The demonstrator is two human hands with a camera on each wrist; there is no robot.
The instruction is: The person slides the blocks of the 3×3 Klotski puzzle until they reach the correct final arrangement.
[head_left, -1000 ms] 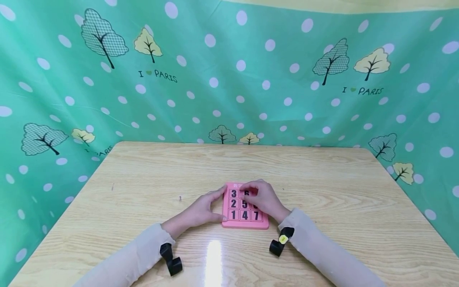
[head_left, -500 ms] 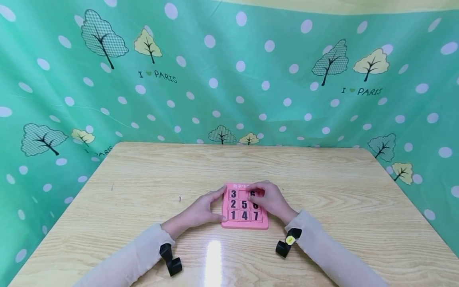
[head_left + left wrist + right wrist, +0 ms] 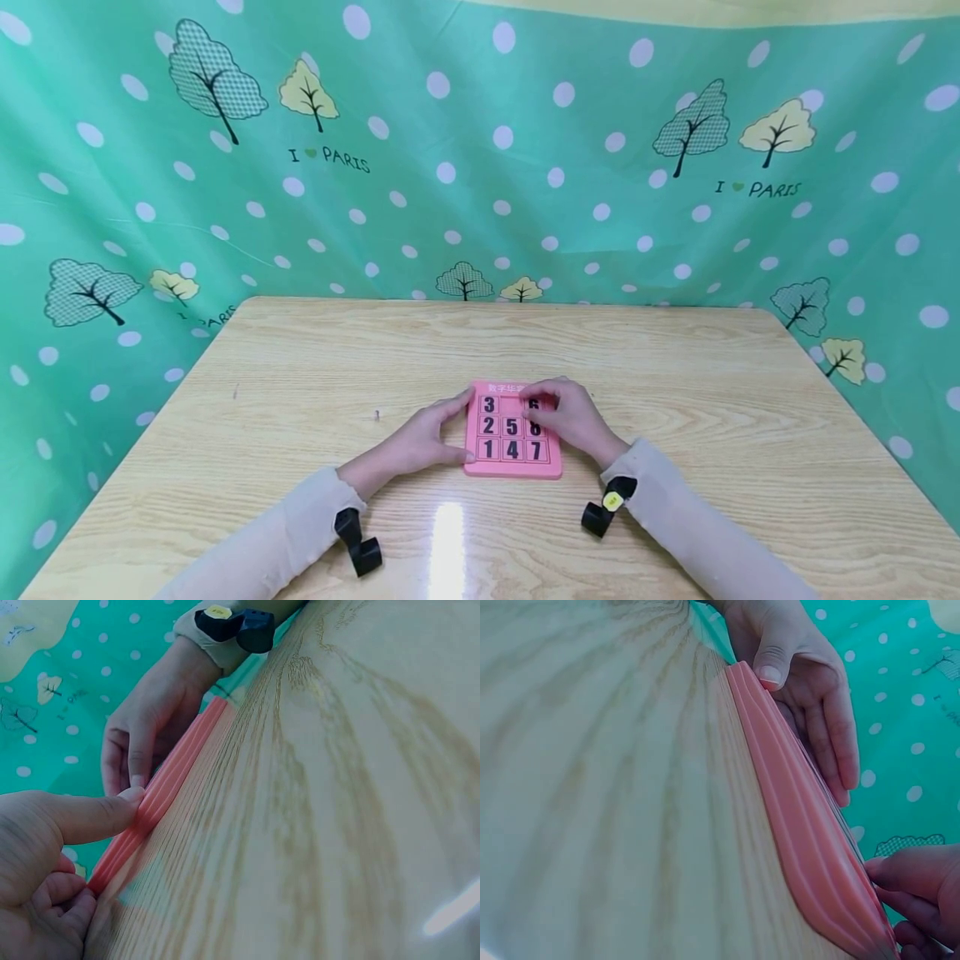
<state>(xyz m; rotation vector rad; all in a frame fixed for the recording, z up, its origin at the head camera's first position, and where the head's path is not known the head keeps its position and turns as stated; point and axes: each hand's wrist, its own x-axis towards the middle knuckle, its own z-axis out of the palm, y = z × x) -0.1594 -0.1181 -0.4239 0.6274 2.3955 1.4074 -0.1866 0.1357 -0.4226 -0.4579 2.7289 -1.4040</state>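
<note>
A pink number sliding puzzle (image 3: pixel 513 470) lies flat on the table in the head view. My left hand (image 3: pixel 422 440) holds its left side, thumb at the near corner and index finger at the far one. The thumb and index finger of my right hand (image 3: pixel 576 417) are bent over the 6 tile (image 3: pixel 533 405) in the top right corner, partly hiding it. Left of that tile is a bare slot (image 3: pixel 512 407), then the 3 tile (image 3: pixel 489 405). Below run rows 2, 5, 8 and 1, 4, 7. Both wrist views show the puzzle's ridged pink side (image 3: pixel 802 817) edge-on.
The wood-grain table (image 3: pixel 337 358) spreads around the puzzle on all sides. A green dotted curtain (image 3: pixel 480 183) with tree prints hangs behind it. Each sleeve bears a black wrist camera (image 3: pixel 597 518). Light glares off the table in front of the puzzle.
My right hand has slid the 6 tile rightward from the top middle to the top right, baring the slot beside the 3. The left hand and the puzzle frame have stayed put.
</note>
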